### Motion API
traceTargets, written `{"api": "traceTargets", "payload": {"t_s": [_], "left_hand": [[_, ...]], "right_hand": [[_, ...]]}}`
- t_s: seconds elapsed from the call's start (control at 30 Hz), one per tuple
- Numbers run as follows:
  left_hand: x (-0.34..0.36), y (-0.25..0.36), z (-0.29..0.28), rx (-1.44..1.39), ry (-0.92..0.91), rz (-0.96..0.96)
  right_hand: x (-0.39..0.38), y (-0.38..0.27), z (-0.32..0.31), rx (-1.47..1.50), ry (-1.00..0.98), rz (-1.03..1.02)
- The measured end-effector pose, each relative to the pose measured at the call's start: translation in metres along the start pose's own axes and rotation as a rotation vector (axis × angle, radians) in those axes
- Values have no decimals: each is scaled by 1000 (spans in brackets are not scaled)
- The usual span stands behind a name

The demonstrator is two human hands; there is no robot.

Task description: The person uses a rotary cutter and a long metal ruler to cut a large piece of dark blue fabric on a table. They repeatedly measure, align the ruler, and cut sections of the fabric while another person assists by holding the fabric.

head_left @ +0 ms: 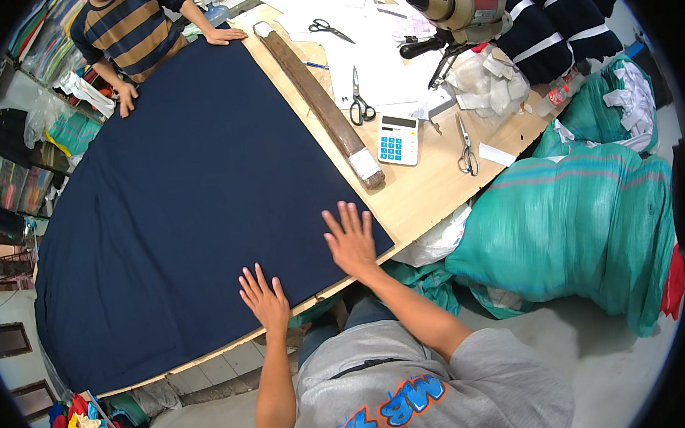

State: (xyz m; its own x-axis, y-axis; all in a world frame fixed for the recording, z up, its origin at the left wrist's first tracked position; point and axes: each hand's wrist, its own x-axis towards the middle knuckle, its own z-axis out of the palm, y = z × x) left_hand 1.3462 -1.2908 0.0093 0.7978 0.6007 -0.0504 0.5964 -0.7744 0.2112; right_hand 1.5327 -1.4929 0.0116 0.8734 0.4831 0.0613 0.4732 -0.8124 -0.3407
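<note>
Both of my hands lie on a large sheet of navy fabric spread over the worktable. My left hand has its fingers spread, near the cloth's front edge. My right hand is also flat with fingers apart, near the cloth's right corner. Neither holds anything. A long wooden bar with white wrapping at its ends lies just right of the cloth, above my right hand.
A co-worker rests both hands on the far cloth edge. Right are scissors, a calculator, papers, a cutting machine and navy fabric rolls. Green sacks crowd the table's right; shelves stand left.
</note>
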Motion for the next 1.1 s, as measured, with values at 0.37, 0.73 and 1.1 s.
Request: {"api": "traceTargets", "payload": {"t_s": [0.37, 0.73, 1.1], "left_hand": [[-21, -20, -8, -1, -61, -12], [11, -27, -33, -155, -679, -115], [1, -57, -30, -450, -579, -3]], "right_hand": [[40, 102, -46, 444, 283, 108], [123, 90, -25, 98, 174, 198], [99, -45, -59, 215, 201, 102]]}}
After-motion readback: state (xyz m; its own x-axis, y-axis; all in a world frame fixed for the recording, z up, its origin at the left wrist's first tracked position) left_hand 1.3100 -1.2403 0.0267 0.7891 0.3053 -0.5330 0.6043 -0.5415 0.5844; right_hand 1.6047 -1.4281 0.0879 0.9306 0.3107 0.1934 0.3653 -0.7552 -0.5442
